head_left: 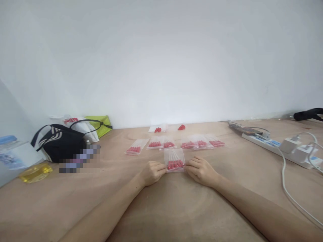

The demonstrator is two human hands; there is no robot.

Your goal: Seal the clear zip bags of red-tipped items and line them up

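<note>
A small clear plastic bag (174, 160) with red pieces at its bottom lies on the wooden table (161, 208) in front of me. My left hand (152, 172) pinches its lower left corner and my right hand (200, 170) pinches its lower right corner. Beyond it, several more clear bags of red pieces (174, 144) lie in a row. Farther back are another small bag (157, 128) and a loose red piece (181, 127).
A black striped bag (60, 143), a white bag (80, 127) and a green bag (101, 123) sit at left, with a clear bottle of yellow liquid (22, 159). A power strip (277, 145) with white chargers and cables runs along the right. A black object (308, 114) lies at far right.
</note>
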